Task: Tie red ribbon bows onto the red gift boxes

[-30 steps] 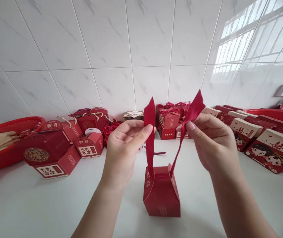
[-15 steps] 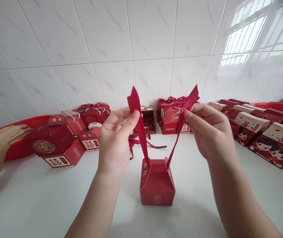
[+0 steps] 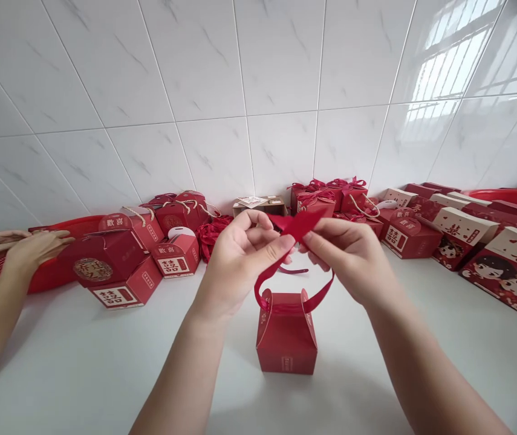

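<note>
Over the white surface (image 3: 358, 374), the person's left hand (image 3: 242, 260) has its thumb and fingers pinched on a red ribbon (image 3: 302, 226), and the right hand (image 3: 353, 251) is pinched on it too, the fingertips of both nearly meeting. The ribbon's ends cross between them. Below, a loose loop comes down on either side to the top of a small red box (image 3: 287, 341), which stands upright on the surface with the ribbon lying across between its two rounded flaps. Neither hand touches the box itself.

Over on the left I can see another person's two hands (image 3: 35, 246) at a red basket (image 3: 49, 279); what they hold is too small to tell. Near that basket stands a six-sided box (image 3: 126, 281) with a round gold emblem, and just beyond it a smaller box (image 3: 176, 257) with a white label. A heap of red ribbon (image 3: 208, 238) sits close by. Boxes with bows (image 3: 315, 202) are gathered at the back by the tiled wall (image 3: 280, 66). To the right, boxes with a cartoon couple (image 3: 505, 272) stand in rows, with a second red basket (image 3: 512, 196) behind.
</note>
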Motion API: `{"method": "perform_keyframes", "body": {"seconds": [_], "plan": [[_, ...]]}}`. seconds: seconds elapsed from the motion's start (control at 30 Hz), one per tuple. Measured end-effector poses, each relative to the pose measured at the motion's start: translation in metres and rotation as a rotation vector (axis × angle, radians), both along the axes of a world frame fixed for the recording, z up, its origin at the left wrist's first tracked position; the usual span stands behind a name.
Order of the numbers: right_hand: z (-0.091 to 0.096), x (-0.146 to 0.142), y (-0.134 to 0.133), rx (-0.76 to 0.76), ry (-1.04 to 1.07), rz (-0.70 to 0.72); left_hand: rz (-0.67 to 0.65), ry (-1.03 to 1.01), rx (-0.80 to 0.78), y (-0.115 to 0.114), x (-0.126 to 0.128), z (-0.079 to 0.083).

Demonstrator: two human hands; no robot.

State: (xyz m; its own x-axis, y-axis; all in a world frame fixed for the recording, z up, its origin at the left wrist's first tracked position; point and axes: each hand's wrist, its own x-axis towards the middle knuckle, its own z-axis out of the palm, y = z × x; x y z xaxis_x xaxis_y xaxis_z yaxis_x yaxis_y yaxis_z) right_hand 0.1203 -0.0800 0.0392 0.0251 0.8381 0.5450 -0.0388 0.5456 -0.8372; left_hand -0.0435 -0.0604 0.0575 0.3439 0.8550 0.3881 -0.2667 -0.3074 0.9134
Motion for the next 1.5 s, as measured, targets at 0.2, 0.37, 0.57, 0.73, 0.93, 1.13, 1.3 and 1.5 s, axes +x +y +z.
{"method": "perform_keyframes", "body": {"seconds": [0.2, 0.37, 0.57, 0.73, 0.93, 1.13, 1.3, 1.5], "plan": [[-0.005, 0.000, 0.001, 0.103, -0.008, 0.274, 0.008, 0.122, -0.006, -0.003, 0.001, 0.001], [-0.005, 0.005, 0.008, 0.076, -0.095, 0.243, -0.009, 0.163, -0.040, -0.002, 0.000, 0.001], [-0.004, 0.028, 0.012, 0.407, -0.487, 0.068, -0.081, -0.065, -0.253, 0.008, -0.004, -0.002], [-0.009, 0.027, 0.013, 0.622, -0.703, -0.078, -0.130, -0.152, -0.291, 0.005, -0.003, -0.012], [-0.018, 0.024, 0.000, 0.580, -0.444, -0.439, 0.415, 0.193, 0.325, -0.014, -0.021, -0.024], [-0.083, 0.091, -0.036, 0.193, -0.688, -0.751, 0.780, 0.868, 0.477, -0.014, -0.099, -0.059], [-0.142, 0.136, -0.053, -0.257, -0.832, -0.696, 0.594, 1.190, 0.233, -0.010, -0.140, -0.108], [-0.123, 0.097, -0.041, -0.149, -0.741, -0.658, 0.515, 0.863, 0.286, -0.014, -0.085, -0.107]]}}
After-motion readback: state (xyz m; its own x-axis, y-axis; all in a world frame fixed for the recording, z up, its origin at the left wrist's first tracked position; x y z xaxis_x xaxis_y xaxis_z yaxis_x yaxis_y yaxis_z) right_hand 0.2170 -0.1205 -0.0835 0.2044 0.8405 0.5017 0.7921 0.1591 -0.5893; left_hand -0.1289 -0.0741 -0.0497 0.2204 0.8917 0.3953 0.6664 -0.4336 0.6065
